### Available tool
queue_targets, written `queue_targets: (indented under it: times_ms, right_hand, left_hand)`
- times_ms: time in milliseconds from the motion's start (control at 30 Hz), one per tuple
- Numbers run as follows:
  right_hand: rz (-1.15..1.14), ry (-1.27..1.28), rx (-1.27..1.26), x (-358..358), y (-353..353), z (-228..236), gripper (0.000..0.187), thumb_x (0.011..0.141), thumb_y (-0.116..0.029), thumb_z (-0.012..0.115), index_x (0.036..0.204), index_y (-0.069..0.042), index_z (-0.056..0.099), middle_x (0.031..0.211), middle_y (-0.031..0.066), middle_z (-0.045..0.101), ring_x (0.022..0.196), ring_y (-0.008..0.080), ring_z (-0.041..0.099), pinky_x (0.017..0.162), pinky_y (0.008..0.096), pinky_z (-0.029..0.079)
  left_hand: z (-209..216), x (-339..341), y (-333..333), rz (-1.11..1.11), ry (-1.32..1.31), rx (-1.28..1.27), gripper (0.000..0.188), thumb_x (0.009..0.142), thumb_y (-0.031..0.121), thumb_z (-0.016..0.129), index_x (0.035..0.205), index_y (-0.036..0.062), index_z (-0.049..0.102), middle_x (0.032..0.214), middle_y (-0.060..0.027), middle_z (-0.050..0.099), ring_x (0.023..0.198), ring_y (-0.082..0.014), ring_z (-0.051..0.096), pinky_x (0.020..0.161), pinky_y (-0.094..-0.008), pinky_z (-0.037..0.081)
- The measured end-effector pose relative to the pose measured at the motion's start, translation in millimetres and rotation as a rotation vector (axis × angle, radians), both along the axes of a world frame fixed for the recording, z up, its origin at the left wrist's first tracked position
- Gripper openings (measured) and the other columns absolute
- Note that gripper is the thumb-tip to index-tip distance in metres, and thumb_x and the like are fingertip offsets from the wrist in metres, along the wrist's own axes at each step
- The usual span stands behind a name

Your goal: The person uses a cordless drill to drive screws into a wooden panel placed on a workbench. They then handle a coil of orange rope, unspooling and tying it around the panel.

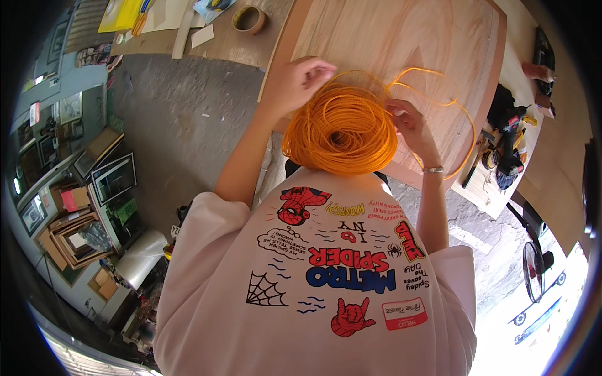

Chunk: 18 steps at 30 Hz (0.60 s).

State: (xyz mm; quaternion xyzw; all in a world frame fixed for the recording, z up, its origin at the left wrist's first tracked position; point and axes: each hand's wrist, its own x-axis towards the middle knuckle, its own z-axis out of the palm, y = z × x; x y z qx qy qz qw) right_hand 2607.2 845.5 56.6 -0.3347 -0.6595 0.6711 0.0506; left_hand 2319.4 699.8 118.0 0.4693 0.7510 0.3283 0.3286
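Note:
A thick round coil of orange cord [338, 135] rests against my front at the near edge of a wooden panel. My left hand [307, 78] is at the coil's upper left, its fingers curled closed where a thin loop of the cord rises; the fingertips are slightly blurred. At the coil's right side, my right hand [411, 122] has its fingers bent around a strand, thumb close to the coil. From there a loose length of cord [467, 116] runs over the wooden panel [351, 37] and curves back toward me past the panel's right edge.
Power drills [511, 119] and other tools lie on the bench to the right. A round brown bowl [249, 20] and flat strips sit on the table at the far left. Frames and cardboard [78, 238] stack along the left wall. A fan [534, 272] stands at lower right.

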Motion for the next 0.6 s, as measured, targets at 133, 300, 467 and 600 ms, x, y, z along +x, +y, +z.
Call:
queue_targets:
  times_ms: [133,300,467,600]
  right_hand:
    - [-0.001,-0.07,0.103,24.0,13.0,-24.1,0.016,0.096,0.001,0.059,0.11,-0.002,0.066,0.097,0.0031,0.065,0.079,0.0103,0.061,0.07,0.0263,0.052]
    - [0.081,0.129,0.405,-11.6,5.2,-16.3,0.018,0.095,0.005,0.057,0.107,-0.002,0.069,0.096,0.0047,0.064,0.076,0.0113,0.06,0.067,0.0266,0.049]
    - [0.134,0.186,0.308,-12.2,25.2,-25.7,0.022,0.096,0.002,0.059,0.113,-0.005,0.07,0.102,0.0045,0.069,0.089,0.0125,0.062,0.077,0.0274,0.05]
    - [0.154,0.07,0.381,-17.0,41.3,-30.5,0.02,0.097,-0.002,0.06,0.115,-0.005,0.069,0.109,0.0047,0.072,0.091,0.0123,0.065,0.08,0.0272,0.052]
  left_hand:
    - [-3.1,-14.4,-70.4,0.333,-0.057,0.032,0.02,0.099,0.021,0.065,0.112,0.0075,0.072,0.092,-0.0018,0.072,0.079,-0.009,0.062,0.069,-0.0257,0.049]
    - [-17.9,-4.9,-139.5,0.679,-0.168,0.122,0.02,0.099,0.017,0.062,0.111,0.0041,0.072,0.089,-0.0024,0.072,0.078,-0.0094,0.061,0.069,-0.0249,0.048]
    - [-15.3,30.6,-173.8,0.738,-0.185,-0.01,0.024,0.102,0.019,0.062,0.114,-0.0006,0.069,0.098,-0.006,0.072,0.089,-0.0112,0.064,0.076,-0.0275,0.051]
    - [-11.9,72.1,-177.9,0.77,-0.186,-0.06,0.024,0.101,0.02,0.063,0.111,-0.0006,0.069,0.097,-0.0051,0.071,0.083,-0.0103,0.063,0.074,-0.0267,0.05]
